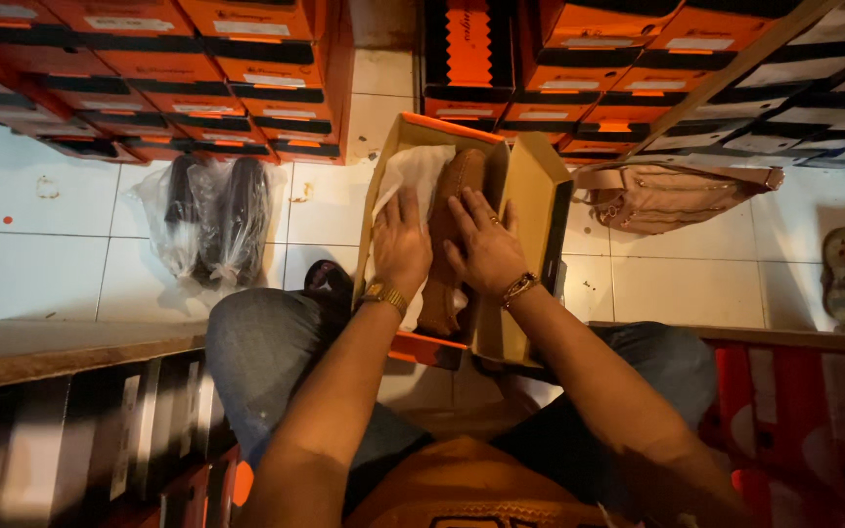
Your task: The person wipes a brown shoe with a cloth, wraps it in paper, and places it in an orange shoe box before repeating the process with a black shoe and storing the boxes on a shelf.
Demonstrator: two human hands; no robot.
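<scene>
An open orange shoe box (381, 166) rests on my knees, its lid (538, 196) hinged up on the right. Inside lie a tan shoe (452, 196) and white wrapping paper (411, 174). My left hand (401, 244) presses flat on the paper on the left side of the box. My right hand (486, 244) lies flat on the tan shoe, fingers spread. Each wrist carries a gold-coloured band.
A pair of dark shoes in a clear plastic bag (209, 220) lies on the white tiled floor at left. Stacks of orange shoe boxes (198, 68) line the far wall. A beige handbag (667, 196) sits at right. More boxes stand on either side of my legs.
</scene>
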